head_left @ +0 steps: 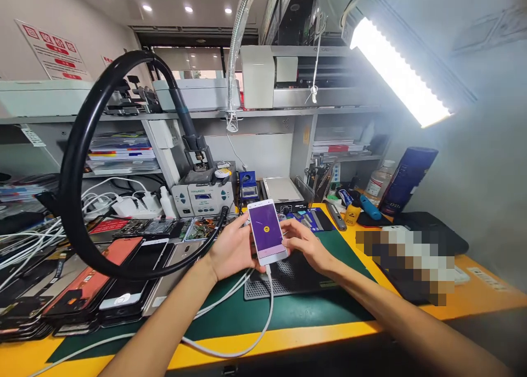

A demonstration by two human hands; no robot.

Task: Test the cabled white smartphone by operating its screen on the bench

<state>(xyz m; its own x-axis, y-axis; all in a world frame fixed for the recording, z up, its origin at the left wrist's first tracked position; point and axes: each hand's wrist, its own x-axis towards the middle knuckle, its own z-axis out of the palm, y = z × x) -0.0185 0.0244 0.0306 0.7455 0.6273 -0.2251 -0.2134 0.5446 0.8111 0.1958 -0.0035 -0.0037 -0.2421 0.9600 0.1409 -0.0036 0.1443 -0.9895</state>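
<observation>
A white smartphone (263, 215) is held upright and slightly tilted, its lit screen purple with a small yellow round mark. My left hand (231, 246) grips it along the left edge and from behind, with part of the fingers hidden by the phone. At the right edge, the curled fingers of my right hand (307, 246) hold the phone, the thumb by the screen's lower right. A white charging cable (270, 305) runs from its bottom end and loops over the bench. Under the phone lie a dark perforated plate (304, 283) and a green mat (329, 309).
Stacked phones and screens (86, 278) fill the left. A black hose (68, 163) arcs above them from a grey rework station (203, 198). Tools (319, 176), a yellow bottle (352, 214) and a clear bottle (379, 179) stand at right, beneath a bright lamp (399, 69).
</observation>
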